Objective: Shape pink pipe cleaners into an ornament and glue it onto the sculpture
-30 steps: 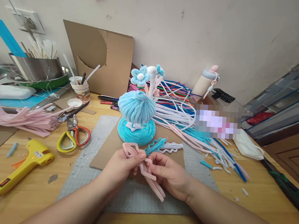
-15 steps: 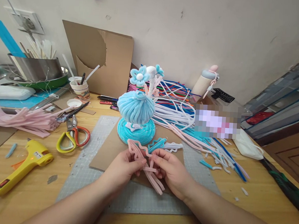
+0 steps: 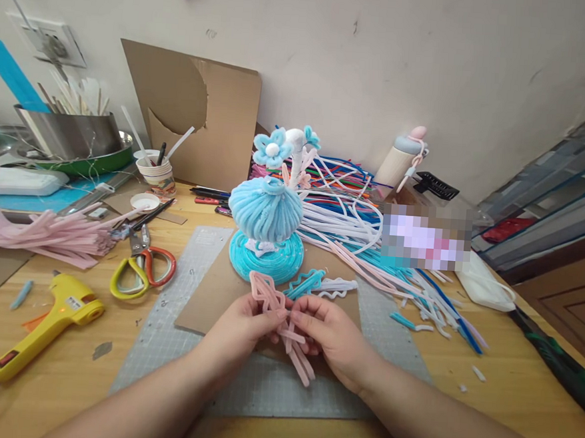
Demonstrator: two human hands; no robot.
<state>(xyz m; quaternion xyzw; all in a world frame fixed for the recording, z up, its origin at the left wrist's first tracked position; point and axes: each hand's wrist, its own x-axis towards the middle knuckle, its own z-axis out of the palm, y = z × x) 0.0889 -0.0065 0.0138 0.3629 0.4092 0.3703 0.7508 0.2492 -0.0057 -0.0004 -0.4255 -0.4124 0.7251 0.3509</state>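
Between my two hands is a bundle of pink pipe cleaners [image 3: 267, 289], bent in zigzags at the top, with straight ends hanging below. My left hand [image 3: 250, 324] pinches the bundle with thumb and fingers. From the other side my right hand [image 3: 322, 328] is closed on the same pink pipe cleaners, its fingertips close to the left thumb. Just beyond the hands stands a light-blue pipe-cleaner lamp shape [image 3: 267, 210] on a round turquoise coiled base [image 3: 242, 259]. Zigzag turquoise pipe cleaners [image 3: 306, 284] and white ones [image 3: 338, 287] lie behind my right hand on the cardboard [image 3: 206, 306].
A grey cutting mat [image 3: 150, 356] lies under the cardboard. To the left are scissors [image 3: 131, 278], a yellow glue gun [image 3: 58, 316] and a pink pipe-cleaner bundle [image 3: 45, 235]. Loose pipe cleaners [image 3: 343, 216] spread at the back right, near a bottle [image 3: 395, 161]. A paper cup [image 3: 155, 173] holds sticks.
My right hand has moved slightly left, nearer my left hand. The pink zigzag strand that stretched between the hands is now gathered in against the bundle, and its lower ends have swung left.
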